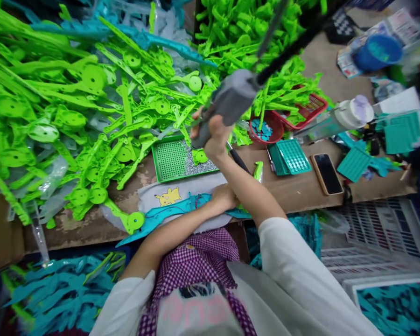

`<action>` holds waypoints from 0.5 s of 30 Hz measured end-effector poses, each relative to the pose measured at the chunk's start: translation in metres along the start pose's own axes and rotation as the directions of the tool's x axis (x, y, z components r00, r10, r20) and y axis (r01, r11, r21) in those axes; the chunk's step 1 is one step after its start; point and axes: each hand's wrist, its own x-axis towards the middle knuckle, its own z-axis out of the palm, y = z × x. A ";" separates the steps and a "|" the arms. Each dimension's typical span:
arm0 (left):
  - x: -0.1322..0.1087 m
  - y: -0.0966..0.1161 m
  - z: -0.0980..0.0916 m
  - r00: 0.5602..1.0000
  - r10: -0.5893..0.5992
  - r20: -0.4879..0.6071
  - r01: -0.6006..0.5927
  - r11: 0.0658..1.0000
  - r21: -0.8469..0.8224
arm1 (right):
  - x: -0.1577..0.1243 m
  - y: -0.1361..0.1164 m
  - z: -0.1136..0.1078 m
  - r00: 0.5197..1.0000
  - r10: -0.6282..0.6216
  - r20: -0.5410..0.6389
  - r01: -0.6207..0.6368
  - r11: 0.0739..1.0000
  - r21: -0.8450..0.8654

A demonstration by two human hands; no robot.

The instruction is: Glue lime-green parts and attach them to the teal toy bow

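Observation:
My right hand (217,137) is wrapped around a grey electric screwdriver (234,93), raised above the bench and blurred, with a dark cord running to the upper right. Below it, my left hand (226,198) is closed on a long teal plastic part (171,210) lying across a light cloth (149,193) with a yellow cartoon figure. The left fingertips are partly hidden by my right forearm. Just beyond the cloth lies a green perforated tray (168,163) with many small silver screws and a green piece (200,156) in it.
Heaps of bright green plastic parts (91,79) cover the left and back. To the right are a red bowl (271,133), a red basket (315,107), stacked teal trays (290,157), a phone (327,173) and a bottle (343,116). Crates with teal parts (63,289) stand below the bench edge.

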 end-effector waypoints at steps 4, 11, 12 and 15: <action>-0.001 -0.002 0.001 1.000 0.022 0.001 -0.022 1.000 0.006 | 0.016 0.037 0.019 0.994 0.022 0.107 -0.015 0.998 -0.068; 0.002 -0.005 0.004 1.000 0.024 -0.009 -0.024 0.999 -0.023 | 0.025 0.065 0.022 0.993 0.034 0.116 -0.020 0.993 -0.119; 0.002 -0.006 0.004 1.000 0.027 -0.010 -0.027 0.999 -0.030 | 0.025 0.067 0.022 0.993 0.031 0.113 -0.018 0.993 -0.119; 0.003 -0.007 0.005 1.000 0.030 0.001 -0.030 0.999 -0.043 | 0.025 0.070 0.022 0.993 0.033 0.117 -0.021 0.994 -0.109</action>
